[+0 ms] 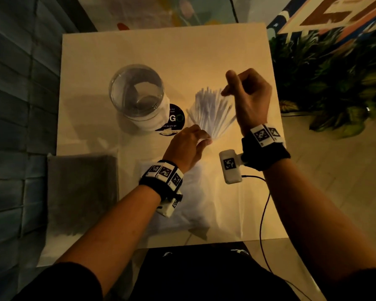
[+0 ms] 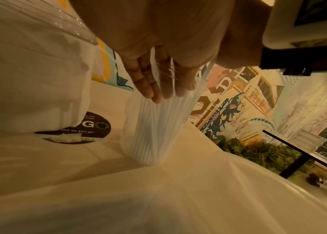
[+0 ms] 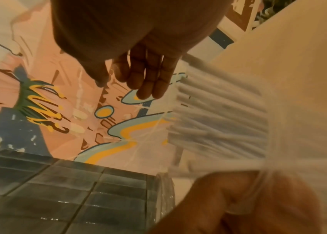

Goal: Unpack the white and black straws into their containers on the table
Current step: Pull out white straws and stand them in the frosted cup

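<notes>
White straws (image 1: pixel 212 111) stand fanned out in a clear glass (image 2: pixel 154 126) at the middle of the table (image 1: pixel 182 51). My left hand (image 1: pixel 190 145) grips the glass low down, fingers (image 2: pixel 148 85) on one side and thumb on the other. My right hand (image 1: pixel 246 94) hovers above the straw tips, thumb and fingers pinched on what looks like thin clear plastic wrap (image 3: pixel 138 137). A wide clear jar (image 1: pixel 137 92) stands left of the straws. A dark packet (image 1: pixel 80 192), apparently black straws in plastic, lies at the front left.
A round black sticker (image 1: pixel 173 119) sits on the table between jar and straws. Crumpled white plastic (image 1: pixel 193 205) lies under my left wrist. A cable (image 1: pixel 263 213) hangs off the front right edge. Green plants (image 1: pixel 334 83) stand beyond the right edge.
</notes>
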Tool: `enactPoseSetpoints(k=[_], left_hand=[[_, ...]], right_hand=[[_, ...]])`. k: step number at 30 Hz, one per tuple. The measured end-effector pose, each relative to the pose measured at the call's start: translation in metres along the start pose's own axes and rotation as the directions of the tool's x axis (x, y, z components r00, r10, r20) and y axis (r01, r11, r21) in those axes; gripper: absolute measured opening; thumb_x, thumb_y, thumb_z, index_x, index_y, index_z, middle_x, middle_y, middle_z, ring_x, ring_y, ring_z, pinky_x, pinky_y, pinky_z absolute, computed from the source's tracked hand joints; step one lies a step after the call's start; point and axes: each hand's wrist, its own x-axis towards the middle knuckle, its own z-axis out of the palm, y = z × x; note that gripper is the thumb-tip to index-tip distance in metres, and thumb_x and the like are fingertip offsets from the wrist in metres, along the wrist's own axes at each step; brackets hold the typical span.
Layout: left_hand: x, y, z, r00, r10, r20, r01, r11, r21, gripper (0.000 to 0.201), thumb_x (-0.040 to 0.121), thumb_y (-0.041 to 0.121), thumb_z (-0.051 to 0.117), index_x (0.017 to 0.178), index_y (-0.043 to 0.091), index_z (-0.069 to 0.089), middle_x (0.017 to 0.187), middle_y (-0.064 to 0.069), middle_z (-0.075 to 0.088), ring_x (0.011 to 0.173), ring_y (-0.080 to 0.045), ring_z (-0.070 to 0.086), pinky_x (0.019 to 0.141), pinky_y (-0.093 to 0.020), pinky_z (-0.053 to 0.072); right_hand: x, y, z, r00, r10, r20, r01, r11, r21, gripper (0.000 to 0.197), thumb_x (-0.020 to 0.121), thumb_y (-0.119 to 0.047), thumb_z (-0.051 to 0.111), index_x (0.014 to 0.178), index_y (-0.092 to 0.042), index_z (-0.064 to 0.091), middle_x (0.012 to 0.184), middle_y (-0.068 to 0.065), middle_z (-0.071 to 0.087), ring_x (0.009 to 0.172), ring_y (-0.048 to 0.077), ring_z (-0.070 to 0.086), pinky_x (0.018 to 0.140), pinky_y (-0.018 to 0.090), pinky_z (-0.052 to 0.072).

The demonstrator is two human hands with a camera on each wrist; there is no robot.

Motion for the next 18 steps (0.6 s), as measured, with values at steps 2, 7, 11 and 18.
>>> enactPoseSetpoints(k=[2,7,11,18], left_hand=[[-0.001,-0.001,0.002,1.000,0.005,-0.023,-0.006,1.000,-0.019,0.028,0.097,0.033,0.056,0.098,0.010,0.073,0.095,-0.010,0.067,0.087,-0.029,0.065,0.077,-0.048,0.054],[0.000,-0.002,-0.002,1.000,0.009,-0.010,-0.010,0.998,-0.056,0.022,0.096,0.029,0.064,0.100,0.010,0.074,0.099,-0.009,0.069,0.085,-0.025,0.067,0.076,-0.043,0.057],[-0.001,0.001,-0.006,1.000,0.020,0.011,-0.019,0.997,-0.075,0.021,0.095,0.024,0.066,0.108,0.008,0.070,0.111,-0.007,0.063,0.086,-0.022,0.065,0.078,-0.043,0.056],[-0.062,-0.010,-0.025,0.990,0.042,-0.133,-0.052,0.996,-0.073,0.044,0.090,0.024,0.071,0.129,0.012,0.055,0.131,-0.003,0.051,0.098,-0.003,0.052,0.083,-0.014,0.048]], right_hand=[[-0.001,-0.004,-0.011,0.997,-0.049,-0.063,0.047,0.999,-0.025,0.022,0.093,-0.029,0.066,0.078,-0.016,0.059,0.074,0.012,0.069,0.069,0.024,0.069,0.069,0.035,0.057],[-0.035,0.015,-0.055,0.975,0.020,-0.220,-0.037,0.996,-0.076,0.019,0.097,-0.032,0.058,0.083,-0.020,0.059,0.081,0.015,0.068,0.075,0.027,0.067,0.073,0.039,0.057],[-0.096,0.064,-0.083,0.935,0.327,-0.137,-0.351,0.909,-0.226,0.015,0.098,-0.025,0.057,0.091,-0.012,0.060,0.076,0.008,0.069,0.071,0.025,0.068,0.074,0.043,0.058],[-0.177,0.115,-0.094,0.751,0.650,0.120,-0.560,0.722,-0.407,0.008,0.092,-0.008,0.064,0.088,-0.011,0.070,0.079,0.010,0.072,0.068,0.022,0.069,0.073,0.045,0.060]])
